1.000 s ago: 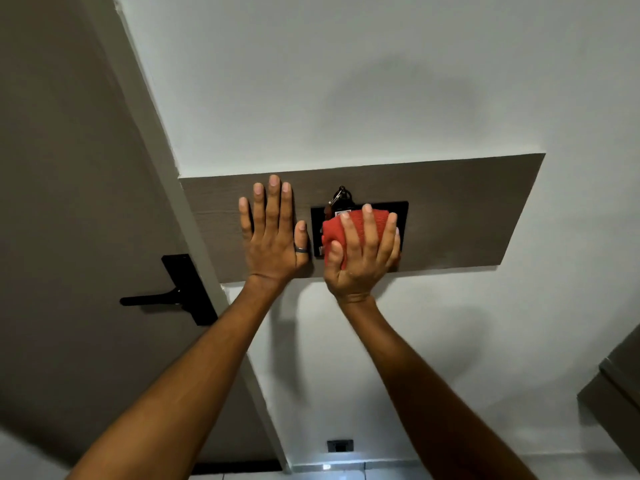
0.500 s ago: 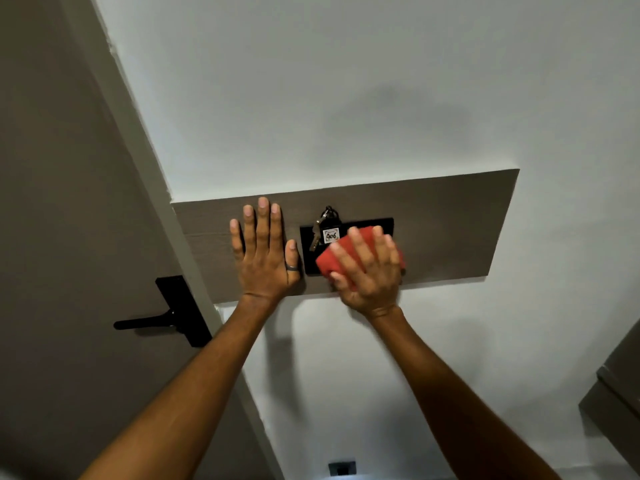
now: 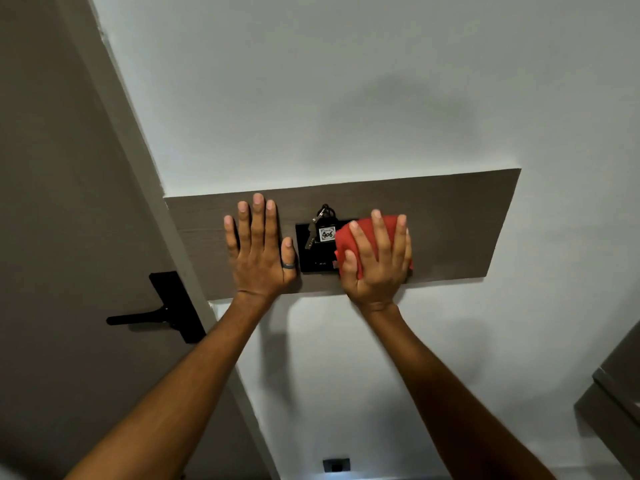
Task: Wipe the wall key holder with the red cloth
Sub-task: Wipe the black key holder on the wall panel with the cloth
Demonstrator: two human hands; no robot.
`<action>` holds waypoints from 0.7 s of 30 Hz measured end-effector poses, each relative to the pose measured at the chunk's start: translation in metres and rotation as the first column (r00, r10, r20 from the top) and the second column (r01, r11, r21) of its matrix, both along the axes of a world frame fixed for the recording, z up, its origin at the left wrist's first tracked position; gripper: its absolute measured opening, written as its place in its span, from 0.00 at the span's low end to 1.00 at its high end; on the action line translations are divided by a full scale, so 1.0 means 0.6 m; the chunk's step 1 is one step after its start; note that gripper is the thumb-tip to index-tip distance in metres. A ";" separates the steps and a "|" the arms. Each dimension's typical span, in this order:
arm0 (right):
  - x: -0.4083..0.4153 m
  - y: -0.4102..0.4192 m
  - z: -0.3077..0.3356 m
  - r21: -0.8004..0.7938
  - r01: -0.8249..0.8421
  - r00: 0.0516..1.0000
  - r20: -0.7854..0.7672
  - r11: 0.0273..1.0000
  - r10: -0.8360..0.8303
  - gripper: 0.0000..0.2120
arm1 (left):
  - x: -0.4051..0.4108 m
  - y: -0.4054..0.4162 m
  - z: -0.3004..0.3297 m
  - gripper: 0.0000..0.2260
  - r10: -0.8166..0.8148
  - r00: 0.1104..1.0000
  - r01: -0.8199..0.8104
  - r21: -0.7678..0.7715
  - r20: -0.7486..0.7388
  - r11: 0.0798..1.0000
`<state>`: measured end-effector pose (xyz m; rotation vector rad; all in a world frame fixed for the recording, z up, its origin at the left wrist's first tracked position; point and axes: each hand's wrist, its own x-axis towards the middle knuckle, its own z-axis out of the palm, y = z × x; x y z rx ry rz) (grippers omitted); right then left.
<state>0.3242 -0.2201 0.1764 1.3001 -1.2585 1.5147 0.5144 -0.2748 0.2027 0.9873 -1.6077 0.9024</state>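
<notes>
The black wall key holder [image 3: 313, 256] is fixed on a grey-brown wooden panel [image 3: 457, 223]. Keys with a white tag marked 406 [image 3: 325, 230] hang at its top. My right hand [image 3: 377, 261] presses the folded red cloth [image 3: 349, 237] flat against the holder's right part, hiding that side. My left hand [image 3: 258, 247] lies flat with fingers spread on the panel just left of the holder; a ring sits on its thumb.
A brown door with a black lever handle [image 3: 162, 315] stands to the left, past a white frame. White wall surrounds the panel. A dark socket [image 3: 336, 464] sits low on the wall. A grey cabinet corner [image 3: 616, 393] juts in at the lower right.
My right hand has slid the red cloth to the right across the holder, uncovering the keys and the tag. My left hand stays flat on the panel.
</notes>
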 end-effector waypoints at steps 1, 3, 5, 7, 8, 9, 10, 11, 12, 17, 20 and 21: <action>0.001 -0.007 0.014 -0.019 0.000 1.000 0.015 1.000 0.000 0.19 | 0.000 0.000 -0.001 0.30 -0.004 1.000 0.004 0.004 -0.002 1.000; -0.003 -0.014 0.025 -0.031 -0.005 1.000 0.004 1.000 0.005 0.20 | 0.002 0.000 0.000 0.29 0.009 1.000 -0.009 -0.001 0.002 1.000; -0.018 -0.009 0.000 -0.016 0.005 0.998 -0.057 1.000 -0.006 0.20 | -0.001 -0.001 0.003 0.29 0.004 1.000 -0.004 0.001 -0.002 1.000; -0.032 0.007 -0.038 0.016 0.054 0.987 -0.154 0.998 -0.051 0.19 | -0.001 0.000 0.003 0.29 0.006 1.000 -0.006 -0.001 -0.007 1.000; -0.036 0.012 -0.047 0.019 0.085 0.978 -0.195 0.996 -0.079 0.18 | -0.001 0.000 0.003 0.29 0.015 1.000 -0.015 -0.022 0.000 1.000; -0.036 0.013 -0.046 0.027 0.091 0.976 -0.203 0.995 -0.084 0.18 | -0.002 0.001 0.003 0.29 0.026 1.000 -0.026 -0.029 0.006 0.999; -0.033 0.009 -0.037 0.033 0.080 0.981 -0.178 0.996 -0.073 0.18 | -0.004 0.003 0.003 0.29 0.031 0.999 -0.031 -0.023 0.007 0.999; -0.026 0.006 -0.020 0.027 0.061 0.989 -0.134 0.998 -0.057 0.19 | -0.005 0.004 0.002 0.29 0.034 0.999 -0.034 -0.020 0.003 0.999; -0.020 0.001 0.000 0.019 0.042 0.995 -0.091 0.999 -0.041 0.19 | -0.004 0.004 0.002 0.29 0.037 0.999 -0.037 -0.019 -0.001 0.999; -0.034 -0.003 0.023 0.022 0.022 0.984 -0.176 1.000 -0.018 0.19 | -0.006 0.015 0.008 0.28 0.042 0.998 -0.040 0.057 -0.038 0.998; -0.067 0.027 -0.017 0.060 0.032 0.957 -0.291 0.998 -0.013 0.17 | -0.025 0.051 -0.001 0.26 -0.008 0.995 0.027 0.193 -0.095 0.981; -0.087 0.043 -0.036 0.090 0.025 0.947 -0.320 0.996 0.005 0.16 | -0.038 0.070 -0.011 0.26 -0.038 0.990 0.070 0.246 -0.134 0.967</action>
